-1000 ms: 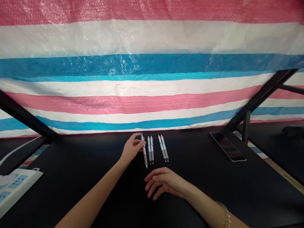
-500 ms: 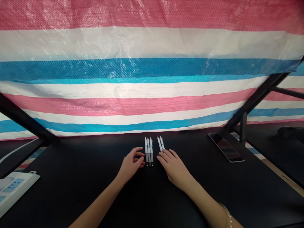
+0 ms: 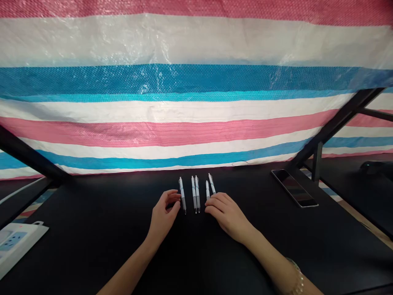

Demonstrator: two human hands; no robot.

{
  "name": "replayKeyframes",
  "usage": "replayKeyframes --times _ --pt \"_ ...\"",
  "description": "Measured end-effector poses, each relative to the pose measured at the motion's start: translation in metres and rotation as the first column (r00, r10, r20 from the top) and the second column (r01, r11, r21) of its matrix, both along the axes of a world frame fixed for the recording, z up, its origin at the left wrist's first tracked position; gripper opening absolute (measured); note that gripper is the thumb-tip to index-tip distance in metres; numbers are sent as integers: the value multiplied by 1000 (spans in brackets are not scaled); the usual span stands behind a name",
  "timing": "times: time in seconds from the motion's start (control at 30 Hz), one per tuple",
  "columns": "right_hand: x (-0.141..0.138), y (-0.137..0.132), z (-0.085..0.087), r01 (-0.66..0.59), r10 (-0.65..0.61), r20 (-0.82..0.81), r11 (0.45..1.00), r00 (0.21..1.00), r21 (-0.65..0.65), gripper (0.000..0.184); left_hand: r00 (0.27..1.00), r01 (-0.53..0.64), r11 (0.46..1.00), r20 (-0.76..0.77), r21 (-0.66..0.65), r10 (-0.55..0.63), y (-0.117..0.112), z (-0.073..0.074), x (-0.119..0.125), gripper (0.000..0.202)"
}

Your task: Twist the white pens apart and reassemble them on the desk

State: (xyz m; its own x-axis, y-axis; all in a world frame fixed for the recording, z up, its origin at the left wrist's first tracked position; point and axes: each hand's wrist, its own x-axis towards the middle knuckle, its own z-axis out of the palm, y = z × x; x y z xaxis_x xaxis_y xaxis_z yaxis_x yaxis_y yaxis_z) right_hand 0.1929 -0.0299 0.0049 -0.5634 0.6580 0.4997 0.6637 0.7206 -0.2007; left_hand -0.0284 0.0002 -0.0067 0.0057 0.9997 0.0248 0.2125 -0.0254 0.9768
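Several slim white click pens lie on the black table. My left hand [image 3: 165, 211] curls its thumb and fingertips against the leftmost pen [image 3: 182, 196], which lies apart from the others, slightly tilted. In the middle, two pens [image 3: 195, 194] lie side by side, untouched. My right hand [image 3: 225, 211] has its fingers bent over the lower ends of two more pens, a nearer one [image 3: 208, 189] and a slanted one [image 3: 211, 182] that reaches farther up. Its fingers hide those pens' tips and the exact grip.
A phone [image 3: 294, 187] lies face up on the black table [image 3: 196, 258] at the right. A white power strip [image 3: 21, 246] is at the left edge. Black frame bars [image 3: 334, 125] slant up on both sides, before a striped plastic sheet [image 3: 184, 82].
The leftmost pen has moved left with my left hand, away from the middle two. Under my right hand, the two pens have spread apart, one now higher than the other.
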Motion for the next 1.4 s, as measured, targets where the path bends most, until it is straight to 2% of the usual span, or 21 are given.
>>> replayKeyframes --times 0.07,0.13,0.27,0.37,0.47,0.57,0.63,0.7,0.8,0.9,1.0,1.1,1.23,1.33,1.4 --pt "1 -1 -1 44 -46 -189 999 981 -16 23 999 28 1000 -42 6 -28 2 0 -1 33" --pt "1 -2 -3 109 -118 -362 993 925 -43 22 995 89 996 -55 22 -88 3 -1 0 36" --pt "-2 -4 -5 254 -254 -614 963 747 -90 15 977 210 976 -53 56 -207 4 -2 3 37" --pt "-4 -4 -3 305 -345 -734 932 586 -195 8 961 269 960 -83 74 -263 6 -3 4 36" --pt "-5 -4 -1 264 -414 -822 906 392 -331 9 949 307 945 -102 110 -297 11 -4 4 36" --pt "-5 -2 -2 143 -460 -861 887 218 -438 17 937 349 929 -64 122 -343 15 -5 5 39" --pt "-4 -1 -2 41 -491 -859 871 148 -490 22 928 372 920 -25 121 -372 16 -5 5 42" --pt "-5 -1 -3 -69 -519 -848 847 107 -527 24 937 339 933 43 119 -346 16 -5 6 42" --pt "-10 -5 -3 -263 -551 -830 791 90 -553 26 944 233 972 237 19 -231 13 -3 7 34" --pt "-21 -14 -4 -439 -567 -813 702 130 -560 25 884 186 970 459 -157 -95 10 0 5 31" --pt "-34 -24 -8 -609 -637 -750 527 178 -592 25 820 130 962 572 -241 33 8 1 2 25" --pt "-44 -31 -14 -732 -730 -659 348 180 -586 27 762 110 949 638 -297 111 8 1 0 27" --pt "-46 -32 -16 -806 -789 -574 186 219 -563 33 742 192 928 666 -320 76 6 0 2 24" --pt "-44 -31 -15 -834 -777 -568 104 272 -542 35 744 258 913 668 -317 22 4 1 3 24" --pt "-42 -31 -15 -853 -754 -566 14 334 -521 32 748 269 910 664 -316 9 4 2 2 24"
